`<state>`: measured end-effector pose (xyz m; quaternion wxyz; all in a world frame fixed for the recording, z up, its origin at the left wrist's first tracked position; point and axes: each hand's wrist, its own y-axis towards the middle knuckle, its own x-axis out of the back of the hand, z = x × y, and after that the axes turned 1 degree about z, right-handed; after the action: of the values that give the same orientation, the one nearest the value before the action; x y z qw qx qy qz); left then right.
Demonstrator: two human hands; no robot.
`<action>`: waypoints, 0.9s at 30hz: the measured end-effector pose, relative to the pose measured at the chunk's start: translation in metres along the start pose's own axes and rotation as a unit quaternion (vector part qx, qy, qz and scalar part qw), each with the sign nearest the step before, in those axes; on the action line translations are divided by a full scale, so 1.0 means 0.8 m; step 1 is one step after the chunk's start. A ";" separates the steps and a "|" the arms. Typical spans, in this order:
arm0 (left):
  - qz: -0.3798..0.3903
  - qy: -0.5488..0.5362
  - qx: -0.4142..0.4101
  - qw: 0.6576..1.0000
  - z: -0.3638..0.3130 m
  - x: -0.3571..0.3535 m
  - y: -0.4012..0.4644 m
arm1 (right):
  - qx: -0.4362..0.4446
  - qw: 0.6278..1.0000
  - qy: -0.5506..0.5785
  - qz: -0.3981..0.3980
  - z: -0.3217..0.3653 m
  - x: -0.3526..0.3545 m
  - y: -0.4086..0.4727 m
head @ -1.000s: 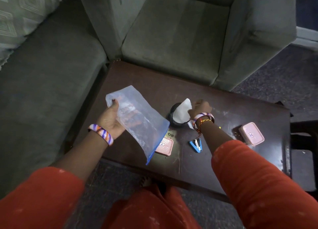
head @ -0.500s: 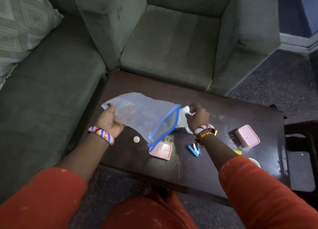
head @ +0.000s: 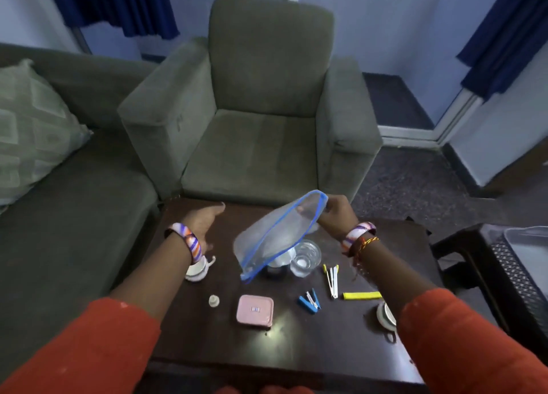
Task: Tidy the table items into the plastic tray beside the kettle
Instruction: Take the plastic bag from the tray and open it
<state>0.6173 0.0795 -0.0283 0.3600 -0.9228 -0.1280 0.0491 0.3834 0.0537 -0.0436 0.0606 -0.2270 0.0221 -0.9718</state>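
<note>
Dark table [head: 341,346] — right hand [head: 336,212] grip clamped on empty zip bag [head: 275,236], left hand [head: 204,218] spread.

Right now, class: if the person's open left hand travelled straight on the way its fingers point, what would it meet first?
Probably nothing on the table; the left hand points toward the armchair seat front, though depth is unclear.

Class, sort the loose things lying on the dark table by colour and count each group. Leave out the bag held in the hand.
White cups: 2
Pink box: 1
Blue stapler: 1
Yellow marker: 1
Clear glass: 1
White-and-yellow tool: 1
Small white cap: 1
Total: 8
</note>
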 end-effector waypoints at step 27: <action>0.127 0.202 -0.407 0.882 -0.078 -0.159 -0.126 | 0.096 0.958 -0.267 -0.052 0.096 0.136 -0.059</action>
<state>0.4862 0.0754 0.0857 -0.0379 -0.9863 0.0570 -0.1499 0.3160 0.0851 0.0760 0.0348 -0.4719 -0.0999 -0.8753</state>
